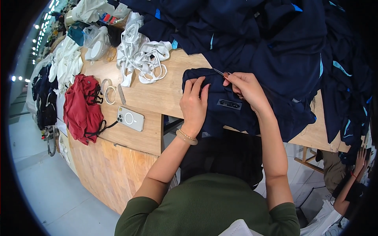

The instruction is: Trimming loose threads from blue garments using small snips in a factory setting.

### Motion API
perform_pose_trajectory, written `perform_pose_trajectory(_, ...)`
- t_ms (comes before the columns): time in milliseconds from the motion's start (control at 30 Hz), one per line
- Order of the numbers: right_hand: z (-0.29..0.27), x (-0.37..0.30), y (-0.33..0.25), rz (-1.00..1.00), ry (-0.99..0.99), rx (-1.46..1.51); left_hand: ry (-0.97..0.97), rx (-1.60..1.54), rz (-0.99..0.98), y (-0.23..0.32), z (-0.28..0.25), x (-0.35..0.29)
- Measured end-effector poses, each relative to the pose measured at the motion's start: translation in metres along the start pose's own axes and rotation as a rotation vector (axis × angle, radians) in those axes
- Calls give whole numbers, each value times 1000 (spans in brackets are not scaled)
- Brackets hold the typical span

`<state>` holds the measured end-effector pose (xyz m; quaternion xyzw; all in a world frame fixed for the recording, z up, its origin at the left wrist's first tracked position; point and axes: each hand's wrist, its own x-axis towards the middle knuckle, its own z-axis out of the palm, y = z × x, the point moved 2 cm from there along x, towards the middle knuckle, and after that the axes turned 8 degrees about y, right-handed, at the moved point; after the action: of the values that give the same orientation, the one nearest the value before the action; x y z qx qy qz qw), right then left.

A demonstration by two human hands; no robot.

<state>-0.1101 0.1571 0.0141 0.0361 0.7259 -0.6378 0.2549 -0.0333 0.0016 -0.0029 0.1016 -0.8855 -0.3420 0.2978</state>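
Head view: hands (193, 105) over navy cloth (220, 90); bag (90, 34) holds white object (96, 51).

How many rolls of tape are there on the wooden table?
2. The farther tape roll lies right of the red garment; the nearer tape roll is just below it in the picture. More could be hidden under the navy clothes.

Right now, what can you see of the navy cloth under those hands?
The navy cloth looks soft and matte, creased, with a shiny dark patch. It lies on the wooden table. The left hand touches it; the right hand holds a slim pointed metal tool near its far edge. Where it meets the navy pile beyond is unclear.
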Motion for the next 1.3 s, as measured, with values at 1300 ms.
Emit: perform_pose_trajectory(1300,1,-26,-19,-94,19,-79,-353,-295,-479,-17,-15,8)
